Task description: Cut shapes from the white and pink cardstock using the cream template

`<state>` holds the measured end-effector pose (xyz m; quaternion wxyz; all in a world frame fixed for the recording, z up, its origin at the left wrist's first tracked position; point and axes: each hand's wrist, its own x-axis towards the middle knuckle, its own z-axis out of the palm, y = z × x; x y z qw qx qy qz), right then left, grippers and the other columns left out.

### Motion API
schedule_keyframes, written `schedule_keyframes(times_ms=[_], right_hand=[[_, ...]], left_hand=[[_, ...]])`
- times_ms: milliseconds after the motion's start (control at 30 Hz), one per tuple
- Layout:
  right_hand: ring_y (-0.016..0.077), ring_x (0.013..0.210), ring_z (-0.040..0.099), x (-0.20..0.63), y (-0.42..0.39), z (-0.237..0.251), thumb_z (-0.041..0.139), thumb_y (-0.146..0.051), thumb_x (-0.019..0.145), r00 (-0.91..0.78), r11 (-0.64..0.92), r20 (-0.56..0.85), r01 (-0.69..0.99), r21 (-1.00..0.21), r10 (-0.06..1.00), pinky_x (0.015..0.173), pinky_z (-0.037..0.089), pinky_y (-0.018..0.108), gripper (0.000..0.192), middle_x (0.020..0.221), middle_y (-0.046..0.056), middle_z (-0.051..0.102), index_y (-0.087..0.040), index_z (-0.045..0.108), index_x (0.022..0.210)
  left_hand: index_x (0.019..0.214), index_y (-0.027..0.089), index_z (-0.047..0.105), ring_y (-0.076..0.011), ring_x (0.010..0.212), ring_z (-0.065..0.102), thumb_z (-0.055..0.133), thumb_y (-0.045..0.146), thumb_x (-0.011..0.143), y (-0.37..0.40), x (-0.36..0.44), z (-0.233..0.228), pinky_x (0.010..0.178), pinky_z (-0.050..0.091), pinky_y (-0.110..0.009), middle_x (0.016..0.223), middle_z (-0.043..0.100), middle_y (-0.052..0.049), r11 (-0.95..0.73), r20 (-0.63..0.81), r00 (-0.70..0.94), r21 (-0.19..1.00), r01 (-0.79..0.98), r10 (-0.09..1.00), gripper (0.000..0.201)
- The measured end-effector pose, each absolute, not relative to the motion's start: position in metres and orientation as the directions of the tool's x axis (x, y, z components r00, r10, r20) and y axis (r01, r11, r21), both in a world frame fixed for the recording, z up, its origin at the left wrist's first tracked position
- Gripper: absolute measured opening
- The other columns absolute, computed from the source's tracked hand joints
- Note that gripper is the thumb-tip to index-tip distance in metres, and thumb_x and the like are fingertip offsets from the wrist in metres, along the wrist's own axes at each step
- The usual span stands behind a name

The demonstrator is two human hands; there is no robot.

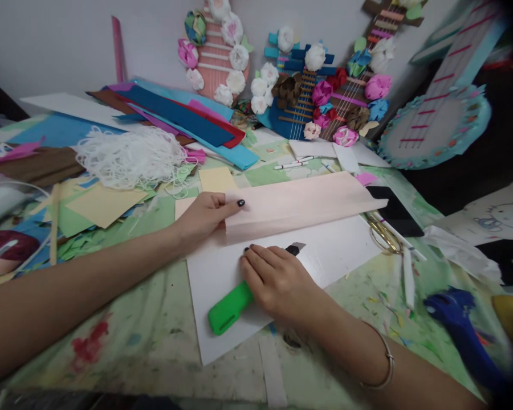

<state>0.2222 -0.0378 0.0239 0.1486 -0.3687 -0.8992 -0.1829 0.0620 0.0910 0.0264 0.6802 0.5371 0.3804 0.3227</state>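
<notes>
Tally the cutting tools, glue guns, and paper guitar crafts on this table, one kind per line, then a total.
Utility knife, green handle, under the right hand: 1
Scissors, gold handles: 1
Glue gun, blue: 1
Paper guitars, leaning against the wall: 4
Total: 7
The left hand presses on the pink paper.

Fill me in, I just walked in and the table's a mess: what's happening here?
A person is working with paper on a cluttered craft table. The left hand presses down a long pale pink sheet that lies over a white sheet. The right hand grips a green utility knife, its blade resting on the white sheet just below the pink sheet's edge. Gold scissors lie to the right, and paper guitars lean against the wall.
</notes>
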Motion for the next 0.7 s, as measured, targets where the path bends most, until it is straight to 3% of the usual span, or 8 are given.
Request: schedule_keyframes(times_ms=[100,233,433,700], right_hand=[[0.0289,0.098,0.067,0.2199,-0.0401,0.0215,0.047,-0.002,0.090,-0.638,0.598,0.427,0.764,0.243,0.641,0.076,0.053,0.038,0.023,0.095,0.023,0.072,0.003,0.067,0.099],[0.0280,0.092,0.069,0.2198,-0.0407,0.0194,0.044,-0.001,0.090,-0.614,0.580,0.428,0.783,0.225,0.663,0.075,0.056,0.037,0.025,0.090,0.021,0.073,0.001,0.069,0.094],[0.0268,0.091,0.068,0.2187,-0.0400,0.0168,0.044,-0.003,0.091,-0.598,0.573,0.434,0.794,0.203,0.674,0.075,0.056,0.037,0.025,0.085,0.019,0.072,-0.001,0.068,0.092],[0.0269,0.088,0.068,0.2187,-0.0395,0.0171,0.044,-0.001,0.089,-0.605,0.583,0.439,0.787,0.201,0.665,0.073,0.056,0.037,0.024,0.083,0.019,0.072,-0.001,0.068,0.089]], left_hand=[[0.086,0.014,0.075,-0.0188,0.073,0.070,0.081,0.038,0.072,0.0914,0.0634,0.0259,0.068,0.055,-0.027,0.082,0.075,-0.007,0.247,-0.143,0.474,0.955,-0.165,0.869,0.029],[0.091,0.012,0.074,-0.0207,0.083,0.072,0.077,0.027,0.076,0.0919,0.0634,0.0270,0.079,0.057,-0.031,0.089,0.076,-0.009,0.242,-0.093,0.425,0.919,-0.312,0.901,0.021],[0.094,0.012,0.073,-0.0217,0.087,0.072,0.075,0.024,0.078,0.0908,0.0621,0.0262,0.084,0.057,-0.034,0.092,0.076,-0.009,0.240,-0.082,0.413,0.906,-0.348,0.907,0.020],[0.093,0.013,0.073,-0.0196,0.085,0.073,0.073,0.023,0.080,0.0888,0.0632,0.0322,0.079,0.059,-0.029,0.091,0.076,-0.008,0.258,-0.089,0.443,0.906,-0.337,0.892,0.017]])
